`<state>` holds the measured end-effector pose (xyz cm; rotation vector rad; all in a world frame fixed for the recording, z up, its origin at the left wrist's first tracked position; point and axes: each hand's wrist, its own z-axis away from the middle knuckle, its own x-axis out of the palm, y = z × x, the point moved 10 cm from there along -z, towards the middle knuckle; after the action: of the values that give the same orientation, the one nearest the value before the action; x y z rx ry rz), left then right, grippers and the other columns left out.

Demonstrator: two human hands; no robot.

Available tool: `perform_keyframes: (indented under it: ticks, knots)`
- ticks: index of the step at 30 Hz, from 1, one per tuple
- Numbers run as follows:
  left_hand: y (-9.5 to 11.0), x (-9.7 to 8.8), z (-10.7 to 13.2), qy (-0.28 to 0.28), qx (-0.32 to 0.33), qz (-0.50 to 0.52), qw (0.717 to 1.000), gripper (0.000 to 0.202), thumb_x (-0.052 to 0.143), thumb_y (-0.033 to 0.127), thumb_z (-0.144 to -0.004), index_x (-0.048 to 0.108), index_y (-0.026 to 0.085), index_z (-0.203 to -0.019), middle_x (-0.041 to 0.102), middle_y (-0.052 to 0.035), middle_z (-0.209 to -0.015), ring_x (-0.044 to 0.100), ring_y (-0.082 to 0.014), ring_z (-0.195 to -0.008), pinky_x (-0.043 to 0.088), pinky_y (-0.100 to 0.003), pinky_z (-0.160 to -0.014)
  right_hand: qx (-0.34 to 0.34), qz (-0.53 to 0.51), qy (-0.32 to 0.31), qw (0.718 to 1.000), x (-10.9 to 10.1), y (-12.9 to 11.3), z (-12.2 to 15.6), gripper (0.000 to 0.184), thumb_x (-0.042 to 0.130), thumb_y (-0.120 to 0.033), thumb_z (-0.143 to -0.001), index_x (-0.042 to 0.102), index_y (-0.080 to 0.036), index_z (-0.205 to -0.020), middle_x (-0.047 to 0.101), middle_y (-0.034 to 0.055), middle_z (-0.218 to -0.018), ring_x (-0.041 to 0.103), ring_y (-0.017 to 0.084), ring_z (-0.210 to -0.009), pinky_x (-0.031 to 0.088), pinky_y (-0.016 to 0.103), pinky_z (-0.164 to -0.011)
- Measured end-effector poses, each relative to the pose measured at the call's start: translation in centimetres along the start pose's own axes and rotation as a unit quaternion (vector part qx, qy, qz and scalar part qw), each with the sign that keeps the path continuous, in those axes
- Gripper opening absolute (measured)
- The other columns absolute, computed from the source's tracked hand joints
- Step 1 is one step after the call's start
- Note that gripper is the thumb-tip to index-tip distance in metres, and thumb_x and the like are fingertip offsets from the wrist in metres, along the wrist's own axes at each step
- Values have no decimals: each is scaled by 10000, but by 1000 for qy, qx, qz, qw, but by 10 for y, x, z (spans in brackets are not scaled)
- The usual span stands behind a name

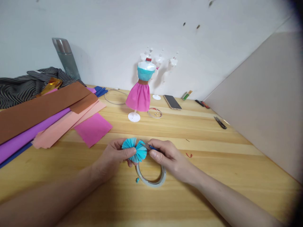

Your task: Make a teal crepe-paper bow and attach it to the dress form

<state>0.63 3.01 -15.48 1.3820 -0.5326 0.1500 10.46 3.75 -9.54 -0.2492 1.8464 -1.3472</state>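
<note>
We watch left hand (118,154) pinching pleated blue paper (142,153), right hand (168,156) clasping blue-handled tool (153,148) at paper's two o'clock edge. Tape roll (155,183) at paper's five o'clock. Slack left grip could loosen pleats; tool slipping could tear folds.

On my feed, the right hand (167,155) hides most of the blue-handled tool (153,148). I lose the brown paper (42,107) past the left edge.
</note>
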Motion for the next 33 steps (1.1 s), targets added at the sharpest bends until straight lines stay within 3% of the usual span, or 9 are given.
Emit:
perform_keyframes:
  ticks: [33]
  knots:
    - [-3,0,0,-7,-6,5,1000,277,814,402,-618,715,144,-634,686,-32,-568,588,-119,-512,439,-199,-467,-7,-13,-13,1000,2,-2,0,480,417,-578,-912,608,-155,-788,538,3,-666,473,136,-635,406,256,-629]
